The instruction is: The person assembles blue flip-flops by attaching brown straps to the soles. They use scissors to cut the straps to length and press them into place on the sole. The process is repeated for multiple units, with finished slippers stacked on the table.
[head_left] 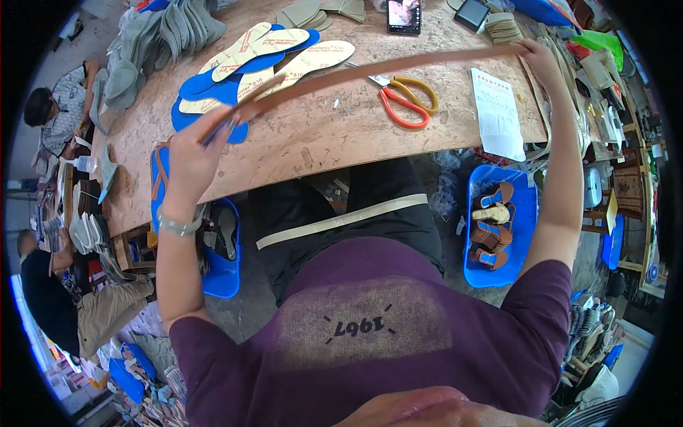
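Note:
A long brown strip [427, 62] stretches across above the wooden table [299, 153], running between both of my hands. My left hand [186, 160] is closed on its left end, beside the pile of shoe insoles. At the far right, my raised right hand [538, 62] pinches the other end. Beneath the strip lie cream printed insoles [324, 58] and blue insoles [203, 87], partly overlapping. Scissors [388, 96] with red and yellow handles rest on the table under the strip. A cream strip [341, 222] lies across my lap.
A printed paper sheet [498, 114] lies near the table's right edge, and a phone [404, 18] stands at the back. Blue bins flank my legs; the right bin [528, 242] holds brown shoe parts [492, 235]. Grey shoe pieces [128, 67] cover the back left. Two people are at left.

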Motion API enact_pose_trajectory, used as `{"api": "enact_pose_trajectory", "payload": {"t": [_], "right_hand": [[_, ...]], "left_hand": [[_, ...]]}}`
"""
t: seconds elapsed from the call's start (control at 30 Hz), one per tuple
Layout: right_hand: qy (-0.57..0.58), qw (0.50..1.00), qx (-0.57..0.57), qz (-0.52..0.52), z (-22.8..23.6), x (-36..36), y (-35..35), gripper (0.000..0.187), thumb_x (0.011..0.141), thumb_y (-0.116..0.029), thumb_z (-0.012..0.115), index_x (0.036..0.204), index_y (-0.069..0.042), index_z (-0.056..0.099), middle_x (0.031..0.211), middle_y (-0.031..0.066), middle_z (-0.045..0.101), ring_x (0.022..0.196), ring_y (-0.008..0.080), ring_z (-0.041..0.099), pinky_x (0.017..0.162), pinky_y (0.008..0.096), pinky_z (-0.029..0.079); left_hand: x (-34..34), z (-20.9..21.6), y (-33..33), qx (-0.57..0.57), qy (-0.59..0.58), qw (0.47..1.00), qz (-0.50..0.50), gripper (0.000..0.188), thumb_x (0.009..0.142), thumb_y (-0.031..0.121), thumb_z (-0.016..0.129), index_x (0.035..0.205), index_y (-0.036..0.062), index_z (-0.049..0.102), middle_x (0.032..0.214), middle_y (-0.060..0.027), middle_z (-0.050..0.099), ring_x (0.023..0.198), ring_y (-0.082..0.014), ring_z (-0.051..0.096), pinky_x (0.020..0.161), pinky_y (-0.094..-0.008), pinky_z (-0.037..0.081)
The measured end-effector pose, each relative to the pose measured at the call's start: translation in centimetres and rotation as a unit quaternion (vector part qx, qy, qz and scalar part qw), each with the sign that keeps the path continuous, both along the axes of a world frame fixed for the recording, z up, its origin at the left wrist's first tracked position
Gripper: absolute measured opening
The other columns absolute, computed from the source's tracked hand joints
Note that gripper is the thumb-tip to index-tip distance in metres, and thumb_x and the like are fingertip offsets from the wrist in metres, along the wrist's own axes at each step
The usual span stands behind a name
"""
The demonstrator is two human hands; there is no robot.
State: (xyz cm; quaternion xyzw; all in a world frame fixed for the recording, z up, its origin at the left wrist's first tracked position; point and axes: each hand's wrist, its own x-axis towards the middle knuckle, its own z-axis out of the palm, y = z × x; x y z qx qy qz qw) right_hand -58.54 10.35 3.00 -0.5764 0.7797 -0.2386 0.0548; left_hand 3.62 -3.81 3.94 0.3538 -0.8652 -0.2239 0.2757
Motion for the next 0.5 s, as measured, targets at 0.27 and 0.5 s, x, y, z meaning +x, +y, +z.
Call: {"api": "enact_pose_trajectory", "payload": {"t": [0.27,0.5], "right_hand": [[-0.037,0.993,0.087,0.075,-4.5,18.2,-4.9,0.045,0.082,-0.035,0.068,0.12,-0.012,0.061,0.106,0.0138,0.064,0.097,0.0267,0.063,0.084,0.0371,0.049],[0.045,0.982,0.119,0.142,-7.1,23.5,-4.7,0.063,0.074,-0.028,0.073,0.131,-0.011,0.05,0.096,0.0155,0.064,0.094,0.03,0.063,0.081,0.0373,0.05]], "left_hand": [[-4.1,-2.7,-1.2,0.186,0.083,0.979,0.006,0.025,0.087,0.006,0.062,0.111,-0.0012,0.061,0.096,-0.0085,0.069,0.091,-0.0125,0.063,0.082,-0.0262,0.048],[-4.3,-4.1,-1.9,0.493,0.336,0.802,-0.023,0.029,0.088,0.009,0.061,0.114,-0.0012,0.055,0.102,-0.0148,0.065,0.097,-0.0261,0.064,0.084,-0.0352,0.053]]}}
